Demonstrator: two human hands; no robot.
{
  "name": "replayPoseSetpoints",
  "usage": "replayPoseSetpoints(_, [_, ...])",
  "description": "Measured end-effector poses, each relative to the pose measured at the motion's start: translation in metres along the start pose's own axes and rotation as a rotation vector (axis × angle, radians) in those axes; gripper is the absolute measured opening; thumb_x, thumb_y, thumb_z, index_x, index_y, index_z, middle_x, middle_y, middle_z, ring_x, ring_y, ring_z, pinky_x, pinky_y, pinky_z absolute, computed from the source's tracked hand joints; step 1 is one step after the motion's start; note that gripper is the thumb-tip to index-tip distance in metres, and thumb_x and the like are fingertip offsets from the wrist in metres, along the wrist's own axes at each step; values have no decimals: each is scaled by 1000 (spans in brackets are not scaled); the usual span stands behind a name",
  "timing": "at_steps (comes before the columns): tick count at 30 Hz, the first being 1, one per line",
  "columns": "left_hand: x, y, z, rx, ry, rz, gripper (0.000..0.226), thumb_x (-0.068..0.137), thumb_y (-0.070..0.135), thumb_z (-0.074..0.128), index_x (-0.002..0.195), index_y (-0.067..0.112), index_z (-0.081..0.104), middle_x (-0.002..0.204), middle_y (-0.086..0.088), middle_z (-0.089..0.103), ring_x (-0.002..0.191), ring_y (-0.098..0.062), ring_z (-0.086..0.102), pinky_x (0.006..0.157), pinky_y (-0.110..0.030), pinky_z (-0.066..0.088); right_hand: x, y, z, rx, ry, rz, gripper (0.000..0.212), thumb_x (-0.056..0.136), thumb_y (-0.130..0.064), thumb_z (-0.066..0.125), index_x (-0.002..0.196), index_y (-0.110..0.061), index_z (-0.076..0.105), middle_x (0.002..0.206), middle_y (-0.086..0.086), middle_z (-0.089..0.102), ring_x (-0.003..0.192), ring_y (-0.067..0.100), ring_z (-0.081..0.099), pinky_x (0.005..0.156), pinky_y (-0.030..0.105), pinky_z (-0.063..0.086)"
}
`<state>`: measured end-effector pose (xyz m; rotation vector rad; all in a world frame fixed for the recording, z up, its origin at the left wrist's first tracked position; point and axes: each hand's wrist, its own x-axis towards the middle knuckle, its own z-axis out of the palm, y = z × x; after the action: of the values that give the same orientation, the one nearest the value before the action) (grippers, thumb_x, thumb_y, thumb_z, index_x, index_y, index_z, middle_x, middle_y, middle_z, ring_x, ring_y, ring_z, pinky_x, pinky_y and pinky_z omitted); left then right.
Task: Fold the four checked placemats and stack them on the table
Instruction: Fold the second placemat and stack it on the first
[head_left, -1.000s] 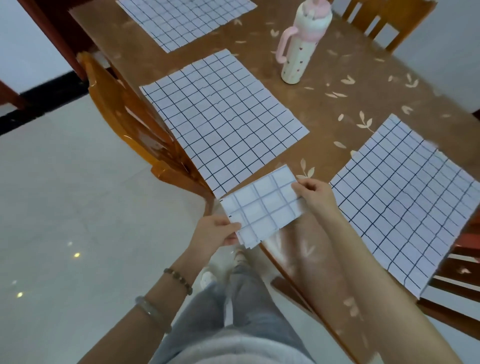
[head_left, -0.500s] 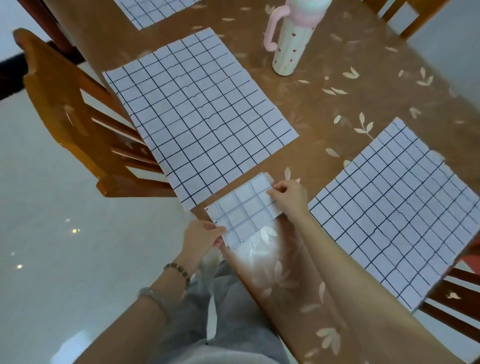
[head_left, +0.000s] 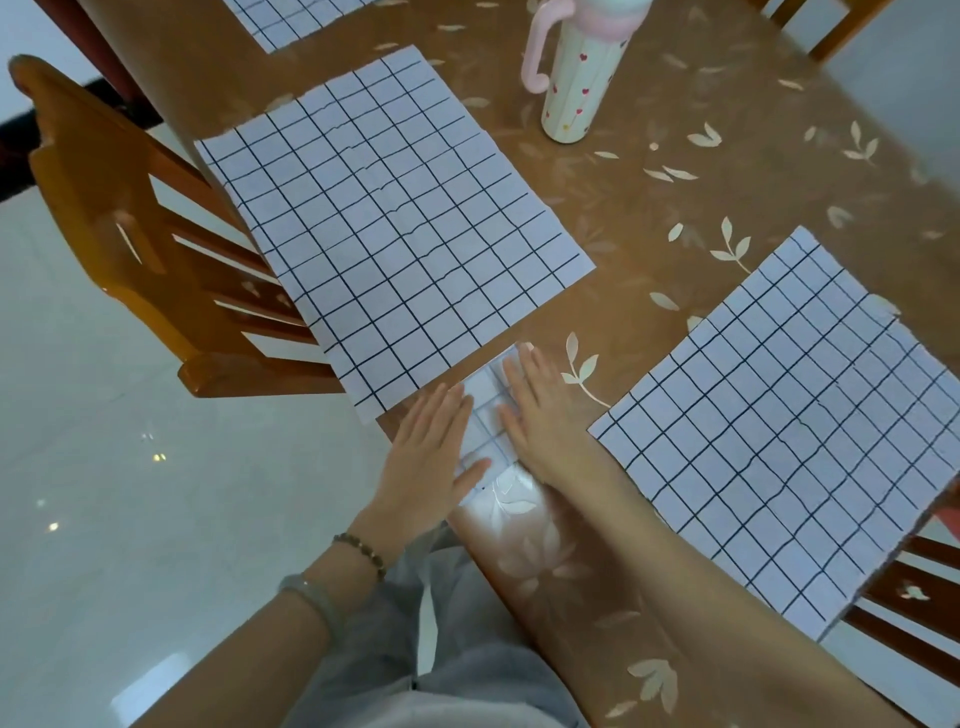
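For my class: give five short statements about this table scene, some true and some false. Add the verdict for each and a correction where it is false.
1. The left hand and the right hand lie flat on the folded mat. True.
2. The cup stands on a mat. False: it stands on the bare table.
3. The left mat and the right mat lie unfolded. True.
4. The folded mat lies on top of the left mat. False: it lies on the table, between the two unfolded ones.
5. The left wrist is bare. False: it wears bracelets.
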<state>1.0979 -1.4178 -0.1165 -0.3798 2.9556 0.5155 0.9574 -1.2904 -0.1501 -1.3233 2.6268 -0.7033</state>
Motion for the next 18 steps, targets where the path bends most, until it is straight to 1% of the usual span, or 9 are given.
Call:
replayPoseSetpoints(1, [1,1,8,35,-58,24,77,93,60,33,143,1,40,151,-18,36,140,-32,33,115,-47,26,-2,-1,4,5,-56,20,58,100,-44,25,146,-9,22,152,19,27,142,28,17,117,40,12])
replayPoseSetpoints(2, [1,0,14,62,-99,27,81,93,63,29,144,1,37,152,-18,34,142,-32,29,116,-47,22,-2,-1,6,-9,-99,44,62,99,-48,20,148,-10,16,154,17,23,143,26,14,118,38,7])
replayPoseSetpoints(3, [2,-2,20,84,-131,14,84,93,66,25,145,1,37,153,-18,33,142,-32,27,115,-48,20,-2,-2,7,-42,-140,63,64,98,-51,17,148,-10,13,154,16,23,143,25,13,117,37,4])
replayPoseSetpoints(7, [0,-8,30,129,-246,-29,88,91,68,21,146,0,34,152,-18,34,142,-32,23,115,-52,18,-7,2,12,-181,-282,96,65,98,-53,14,148,-11,19,153,16,28,143,25,15,117,41,2])
replayPoseSetpoints(10, [0,-9,34,147,-257,-36,89,91,69,17,146,1,33,152,-18,35,142,-31,22,115,-51,14,-11,5,18,-251,-316,102,64,99,-53,11,147,-12,22,153,17,30,143,26,16,117,44,3])
replayPoseSetpoints(14, [0,-8,35,153,-266,-50,89,87,68,27,146,2,33,152,-18,35,142,-31,22,113,-52,17,-8,3,17,-259,-382,133,67,98,-55,8,148,-13,26,153,16,30,143,27,20,116,44,-2])
replayPoseSetpoints(16, [0,-6,33,161,-270,-50,89,86,68,27,145,1,37,151,-17,37,142,-30,25,113,-53,18,-6,1,13,-276,-426,141,73,95,-58,0,150,-15,20,156,14,22,145,27,17,114,43,-11])
replayPoseSetpoints(17, [1,-4,32,162,-284,-56,90,85,68,27,143,1,39,150,-17,39,141,-31,30,112,-53,17,-4,-1,9,-287,-439,140,75,92,-60,-2,151,-17,14,158,13,14,147,26,10,113,43,-15])
replayPoseSetpoints(18, [1,-2,30,164,-295,-63,90,85,69,25,142,1,43,148,-17,42,139,-32,35,112,-54,17,-1,-2,6,-284,-457,143,75,90,-60,0,152,-19,10,160,11,7,148,25,3,112,43,-17])
